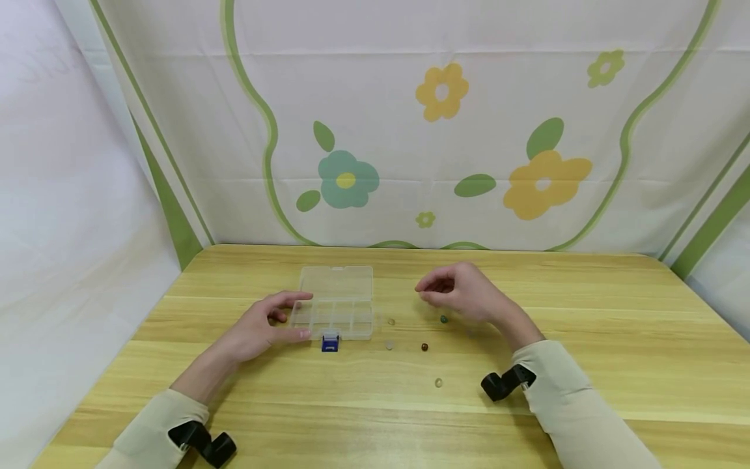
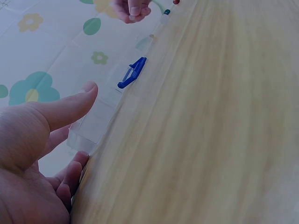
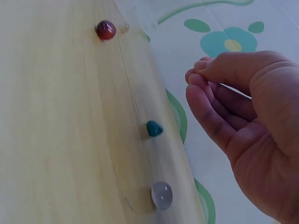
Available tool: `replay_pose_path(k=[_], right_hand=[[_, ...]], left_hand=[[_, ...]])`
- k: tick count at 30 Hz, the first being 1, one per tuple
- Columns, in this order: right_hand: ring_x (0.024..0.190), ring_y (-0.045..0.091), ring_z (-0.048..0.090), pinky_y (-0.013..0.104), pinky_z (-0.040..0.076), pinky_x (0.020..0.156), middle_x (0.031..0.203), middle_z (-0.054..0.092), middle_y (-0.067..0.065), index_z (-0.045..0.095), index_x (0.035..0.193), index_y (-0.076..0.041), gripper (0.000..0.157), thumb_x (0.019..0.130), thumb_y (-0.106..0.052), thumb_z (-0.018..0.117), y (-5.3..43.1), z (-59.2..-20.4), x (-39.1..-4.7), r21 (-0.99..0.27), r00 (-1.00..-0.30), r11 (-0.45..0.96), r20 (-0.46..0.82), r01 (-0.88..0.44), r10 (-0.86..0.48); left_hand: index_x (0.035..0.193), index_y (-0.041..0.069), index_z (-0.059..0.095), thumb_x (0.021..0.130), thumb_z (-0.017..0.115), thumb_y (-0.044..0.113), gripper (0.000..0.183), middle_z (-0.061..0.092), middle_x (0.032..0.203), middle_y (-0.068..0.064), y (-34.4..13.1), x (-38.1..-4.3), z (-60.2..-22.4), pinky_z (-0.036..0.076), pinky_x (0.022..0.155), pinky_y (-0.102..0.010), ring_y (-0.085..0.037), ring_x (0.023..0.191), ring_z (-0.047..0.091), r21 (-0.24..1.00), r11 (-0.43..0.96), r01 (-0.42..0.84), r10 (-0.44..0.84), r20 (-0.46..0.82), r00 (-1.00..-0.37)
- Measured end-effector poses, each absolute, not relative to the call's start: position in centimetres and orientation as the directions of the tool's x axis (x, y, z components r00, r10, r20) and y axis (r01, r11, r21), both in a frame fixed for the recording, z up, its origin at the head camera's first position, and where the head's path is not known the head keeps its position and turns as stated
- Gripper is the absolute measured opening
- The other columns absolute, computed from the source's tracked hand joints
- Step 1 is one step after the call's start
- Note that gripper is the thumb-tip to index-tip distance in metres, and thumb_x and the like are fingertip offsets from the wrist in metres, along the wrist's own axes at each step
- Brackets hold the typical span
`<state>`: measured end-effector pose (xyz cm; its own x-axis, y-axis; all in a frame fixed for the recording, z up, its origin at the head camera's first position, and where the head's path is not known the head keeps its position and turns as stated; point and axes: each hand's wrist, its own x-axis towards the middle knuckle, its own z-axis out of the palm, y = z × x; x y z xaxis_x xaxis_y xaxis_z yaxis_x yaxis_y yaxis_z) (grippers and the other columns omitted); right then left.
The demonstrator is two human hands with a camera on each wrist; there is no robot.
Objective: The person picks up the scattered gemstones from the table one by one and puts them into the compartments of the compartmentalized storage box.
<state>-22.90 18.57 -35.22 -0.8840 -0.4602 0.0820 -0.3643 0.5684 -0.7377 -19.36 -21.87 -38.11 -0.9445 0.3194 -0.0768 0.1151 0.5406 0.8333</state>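
A clear plastic compartment box (image 1: 351, 331) lies on the table with its lid (image 1: 336, 283) folded back and a blue latch (image 1: 330, 343) in front. My left hand (image 1: 258, 329) rests at the box's left end, thumb along the front corner and forefinger stretched near the hinge. In the left wrist view the thumb (image 2: 74, 109) stands straight. My right hand (image 1: 469, 293) hovers above the table, right of the box, thumb and forefinger tips together; whether they hide something small is unclear. Beneath and nearer lie a green bead (image 1: 443, 319) and a dark red bead (image 1: 424, 347).
Pale see-through beads lie about: one yellowish bead (image 1: 391, 322) and one clear bead (image 1: 389, 345) beside the box, another yellowish bead (image 1: 438, 383) nearer the front. The right wrist view shows a clear bead (image 3: 162, 195) near the green one. A flowered curtain (image 1: 398, 150) hangs behind the table.
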Motion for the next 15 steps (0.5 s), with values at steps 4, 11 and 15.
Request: replay_pose_path(k=[4,11,15], right_hand=[[0.088,0.016,0.07,0.027,0.058,0.076,0.104,0.08,0.005,0.081,0.114,-0.007,0.018,0.1,-0.016,0.074,17.8,-35.2,-22.6,-0.733,-0.882,0.563,0.104,-0.38,-0.46],[0.088,0.013,0.07,0.026,0.058,0.076,0.105,0.08,0.002,0.082,0.114,-0.009,0.017,0.1,-0.017,0.074,16.4,-35.1,-22.2,-0.726,-0.897,0.574,0.135,-0.378,-0.42],[0.089,0.012,0.07,0.027,0.059,0.078,0.106,0.08,0.002,0.081,0.115,-0.009,0.018,0.101,-0.016,0.074,15.6,-35.1,-22.0,-0.713,-0.902,0.585,0.16,-0.387,-0.401]], left_hand=[[0.152,0.022,0.058,0.091,0.086,0.031,0.068,0.053,0.147,-0.015,-21.8,-19.3,-38.1,0.039,0.092,-0.039,-0.028,0.113,0.044,0.834,0.54,0.112,0.318,-0.079,-0.945],[0.153,0.023,0.057,0.091,0.085,0.032,0.068,0.053,0.147,-0.014,-21.9,-19.3,-38.1,0.039,0.091,-0.039,-0.028,0.114,0.044,0.835,0.54,0.105,0.316,-0.086,-0.945],[0.153,0.023,0.057,0.091,0.085,0.033,0.068,0.053,0.147,-0.014,-21.9,-19.2,-38.1,0.038,0.091,-0.039,-0.028,0.114,0.044,0.836,0.54,0.101,0.315,-0.09,-0.945]])
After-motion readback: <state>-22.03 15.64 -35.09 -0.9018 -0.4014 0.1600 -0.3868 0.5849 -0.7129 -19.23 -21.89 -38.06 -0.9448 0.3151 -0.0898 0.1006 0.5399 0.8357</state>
